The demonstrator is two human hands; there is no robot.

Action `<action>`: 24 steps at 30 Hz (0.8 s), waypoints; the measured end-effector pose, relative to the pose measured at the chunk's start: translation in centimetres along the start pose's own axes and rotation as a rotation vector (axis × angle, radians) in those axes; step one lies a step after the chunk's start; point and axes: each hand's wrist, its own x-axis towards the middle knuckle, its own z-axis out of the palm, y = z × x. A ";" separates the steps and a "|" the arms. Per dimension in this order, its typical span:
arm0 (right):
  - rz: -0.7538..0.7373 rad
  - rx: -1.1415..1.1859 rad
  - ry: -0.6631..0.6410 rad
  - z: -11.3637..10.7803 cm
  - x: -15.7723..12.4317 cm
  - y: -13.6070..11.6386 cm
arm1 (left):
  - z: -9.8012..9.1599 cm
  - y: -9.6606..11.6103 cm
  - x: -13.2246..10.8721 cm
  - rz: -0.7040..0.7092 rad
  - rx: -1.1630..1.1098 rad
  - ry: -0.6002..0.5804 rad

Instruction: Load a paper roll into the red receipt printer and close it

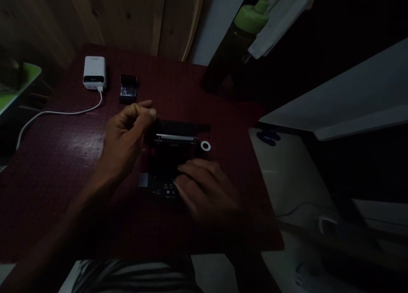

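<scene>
**Dim wood-walled corner, red tabletop [57, 165], both hands at a black device [165, 157]**

Pine boards [63, 21] run along the far edge of the table, and the light is low. The black device sits near the middle of the tabletop, with a silver bar [175, 137] across its far part and small buttons along its near edge. My left hand [127, 136] is over the device's far left corner, fingers curled in and bunched; it's too dark to tell whether they pinch anything. My right hand [204, 191] lies open and slack across the device's near right side, fingers [188, 178] resting on it, not clamped around it.

Just beside the bar's right end, at 3 o'clock, lies a white ring [205, 145]. At 10 o'clock, a white power bank [94, 72] trails a white cable [63, 112]. A small dark box [128, 88] stands at 11 o'clock, and a green-capped bottle [242, 34] stands well off at 1 o'clock.
</scene>
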 end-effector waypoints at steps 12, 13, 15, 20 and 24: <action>0.081 -0.024 -0.002 0.3 -0.9 -0.8 | -1.6 -1.9 -7.5 -0.387 -0.084 -0.064; 0.095 -0.013 -0.015 0.3 -0.9 -0.8 | -1.6 -1.7 -7.5 -0.390 -0.091 -0.067; 0.123 0.000 -0.048 0.1 -0.9 -0.9 | -1.6 -1.6 -7.4 -0.390 -0.091 -0.067; 0.169 0.043 -0.098 -0.1 -0.6 -1.2 | -1.8 -2.5 -7.1 -0.356 -0.085 -0.099; 0.201 0.115 -0.044 0.1 -1.4 -0.9 | -2.3 -3.3 -7.5 -0.359 -0.096 -0.081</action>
